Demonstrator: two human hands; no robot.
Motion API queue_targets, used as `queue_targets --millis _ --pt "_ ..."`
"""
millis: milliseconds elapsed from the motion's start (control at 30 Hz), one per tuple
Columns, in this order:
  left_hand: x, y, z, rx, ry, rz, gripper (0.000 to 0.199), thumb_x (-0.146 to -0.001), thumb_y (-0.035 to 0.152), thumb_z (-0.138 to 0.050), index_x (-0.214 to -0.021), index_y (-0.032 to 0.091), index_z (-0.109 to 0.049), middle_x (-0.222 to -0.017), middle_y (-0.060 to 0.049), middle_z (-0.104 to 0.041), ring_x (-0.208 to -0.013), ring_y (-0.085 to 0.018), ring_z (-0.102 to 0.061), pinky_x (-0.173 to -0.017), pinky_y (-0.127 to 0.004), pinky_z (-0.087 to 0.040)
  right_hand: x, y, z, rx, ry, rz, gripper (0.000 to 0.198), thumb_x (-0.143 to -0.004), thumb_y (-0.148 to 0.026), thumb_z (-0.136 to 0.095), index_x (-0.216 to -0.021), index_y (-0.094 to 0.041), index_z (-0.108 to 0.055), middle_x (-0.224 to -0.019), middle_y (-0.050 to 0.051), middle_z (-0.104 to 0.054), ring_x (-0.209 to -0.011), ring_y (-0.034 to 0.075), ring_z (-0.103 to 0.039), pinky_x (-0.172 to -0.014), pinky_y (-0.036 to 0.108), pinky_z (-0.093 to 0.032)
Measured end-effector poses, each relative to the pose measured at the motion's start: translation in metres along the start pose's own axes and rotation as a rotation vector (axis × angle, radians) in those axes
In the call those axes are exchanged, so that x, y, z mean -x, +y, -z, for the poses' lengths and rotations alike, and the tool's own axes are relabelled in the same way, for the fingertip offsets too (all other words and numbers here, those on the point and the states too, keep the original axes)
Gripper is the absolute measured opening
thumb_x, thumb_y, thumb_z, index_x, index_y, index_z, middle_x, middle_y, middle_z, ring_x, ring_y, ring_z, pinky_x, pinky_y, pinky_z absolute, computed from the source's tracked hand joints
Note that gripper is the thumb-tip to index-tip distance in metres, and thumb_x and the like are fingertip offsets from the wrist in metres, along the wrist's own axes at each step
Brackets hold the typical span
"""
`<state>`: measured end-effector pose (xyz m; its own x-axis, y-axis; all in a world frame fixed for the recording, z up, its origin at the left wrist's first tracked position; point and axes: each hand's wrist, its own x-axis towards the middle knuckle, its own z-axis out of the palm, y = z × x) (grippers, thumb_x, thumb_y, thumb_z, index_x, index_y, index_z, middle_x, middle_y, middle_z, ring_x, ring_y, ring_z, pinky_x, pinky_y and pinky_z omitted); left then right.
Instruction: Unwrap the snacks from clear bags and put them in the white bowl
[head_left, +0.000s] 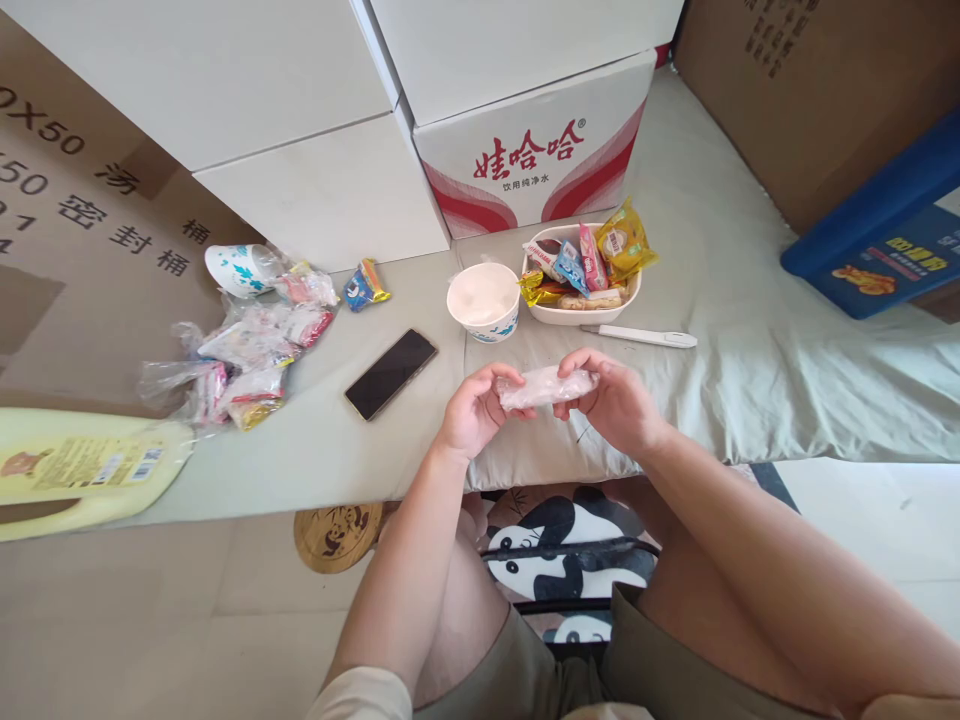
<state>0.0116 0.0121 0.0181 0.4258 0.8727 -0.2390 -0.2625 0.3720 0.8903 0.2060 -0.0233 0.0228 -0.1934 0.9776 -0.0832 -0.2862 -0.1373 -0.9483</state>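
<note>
Between both hands I hold a whitish-pink wrapped packet (546,388) with a crinkled, shiny film. My left hand (480,408) pinches its left end. The right end is gripped by my right hand (611,402), thumb and fingers closed round it. Just beyond the hands stands a white paper bowl (484,305) with blue print, something pale inside it. To its right, an oval white tray (581,316) holds several wrapped snacks (592,262). A white utility-knife-like tool (646,336) lies in front of the tray. Left of my hands rests a dark phone (392,373).
At the left lie a heap of clear plastic-wrapped packets (251,345), a tipped paper bowl (238,270), a blue snack packet (365,285) and a yellow bottle (94,465). Behind stands a white-and-red carton (536,150). A blue container (885,220) is at the right.
</note>
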Motion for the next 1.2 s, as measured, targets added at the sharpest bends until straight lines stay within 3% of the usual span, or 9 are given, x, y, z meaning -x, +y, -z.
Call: queue_targets --millis 233,333,467,600,800,933,1000,1067,1200 --pt "-0.007 -0.011 0.004 -0.208 0.181 -0.067 0.041 -0.069 0.04 -0.08 -0.097 0.021 -0.057 -0.075 0.003 -0.066 -0.066 -0.011 -0.065 -0.066 -0.024 -0.054 -0.013 0.007 -0.002 0.358 0.186 -0.1 0.041 -0.077 -0.042 -0.064 -0.111 -0.022 -0.052 -0.075 -0.002 -0.065 -0.065 0.017 -0.065 -0.063 0.03 -0.05" --pt "-0.01 -0.014 0.003 -0.234 0.174 -0.08 0.054 -0.069 0.043 -0.082 -0.111 0.023 -0.055 -0.082 0.002 -0.069 -0.071 -0.012 -0.066 -0.069 -0.025 -0.054 -0.013 0.007 0.0 0.409 0.171 -0.083 0.029 -0.079 -0.039 -0.061 -0.102 -0.022 -0.056 -0.074 -0.001 -0.066 -0.068 0.017 -0.064 -0.064 0.03 -0.049" --pt "-0.015 -0.015 0.004 -0.368 0.193 -0.109 0.043 -0.068 0.044 -0.084 -0.094 0.02 -0.061 -0.081 0.001 -0.066 -0.072 -0.011 -0.062 -0.071 -0.023 -0.051 -0.009 0.005 0.003 0.411 0.116 -0.041 0.027 -0.081 -0.039 -0.06 -0.1 -0.021 -0.057 -0.076 -0.001 -0.065 -0.068 0.016 -0.063 -0.064 0.029 -0.047" --pt "-0.017 -0.009 0.014 -0.361 0.378 -0.262 0.044 -0.066 0.047 -0.084 -0.088 0.02 -0.057 -0.081 0.002 -0.064 -0.071 -0.01 -0.061 -0.071 -0.022 -0.051 -0.011 0.005 0.004 0.303 0.18 -0.005 0.029 -0.083 -0.04 -0.056 -0.106 -0.021 -0.056 -0.09 0.001 -0.067 -0.071 0.015 -0.066 -0.068 0.029 -0.049" --pt "-0.012 0.029 0.034 -0.411 0.65 -0.419 0.049 -0.062 0.046 -0.082 -0.092 0.024 -0.05 -0.079 0.004 -0.057 -0.068 -0.009 -0.057 -0.068 -0.022 -0.049 -0.019 0.003 0.004 0.347 0.137 -0.048 0.019 -0.085 -0.029 -0.052 -0.102 -0.021 -0.057 -0.082 -0.001 -0.066 -0.065 0.012 -0.061 -0.065 0.027 -0.046" --pt "-0.04 0.085 0.029 -0.864 0.637 -0.455 0.026 -0.076 0.044 -0.062 -0.091 0.024 -0.056 -0.084 0.0 -0.059 -0.078 -0.014 -0.059 -0.075 -0.026 -0.049 -0.025 0.0 0.0 0.355 0.06 -0.054 0.012 -0.086 -0.027 -0.052 -0.095 -0.021 -0.058 -0.082 -0.001 -0.067 -0.066 0.012 -0.059 -0.064 0.025 -0.043" --pt "-0.066 0.112 0.02 -1.26 0.539 -0.369 0.019 -0.078 0.036 -0.057 -0.091 0.023 -0.061 -0.09 -0.004 -0.064 -0.088 -0.019 -0.062 -0.081 -0.029 -0.05 -0.028 -0.001 -0.001 0.349 0.04 -0.039 0.01 -0.086 -0.027 -0.052 -0.091 -0.021 -0.059 -0.084 0.0 -0.068 -0.068 0.012 -0.059 -0.065 0.025 -0.043" --pt "-0.093 0.13 0.008 -1.651 0.461 -0.154 0.015 -0.079 0.031 -0.055 -0.087 0.022 -0.064 -0.092 -0.007 -0.068 -0.096 -0.024 -0.064 -0.087 -0.033 -0.049 -0.03 -0.002 -0.002 0.345 0.038 -0.023 0.01 -0.087 -0.026 -0.052 -0.09 -0.02 -0.06 -0.086 0.001 -0.07 -0.069 0.013 -0.059 -0.067 0.025 -0.044" --pt "-0.136 0.133 -0.017 -2.109 0.426 0.249 0.021 -0.073 0.027 -0.065 -0.093 0.022 -0.066 -0.102 -0.014 -0.073 -0.104 -0.034 -0.067 -0.085 -0.039 -0.05 -0.028 -0.008 0.002 0.379 0.039 -0.005 0.011 -0.088 -0.026 -0.054 -0.089 -0.021 -0.063 -0.086 0.002 -0.071 -0.071 0.014 -0.059 -0.068 0.026 -0.042"
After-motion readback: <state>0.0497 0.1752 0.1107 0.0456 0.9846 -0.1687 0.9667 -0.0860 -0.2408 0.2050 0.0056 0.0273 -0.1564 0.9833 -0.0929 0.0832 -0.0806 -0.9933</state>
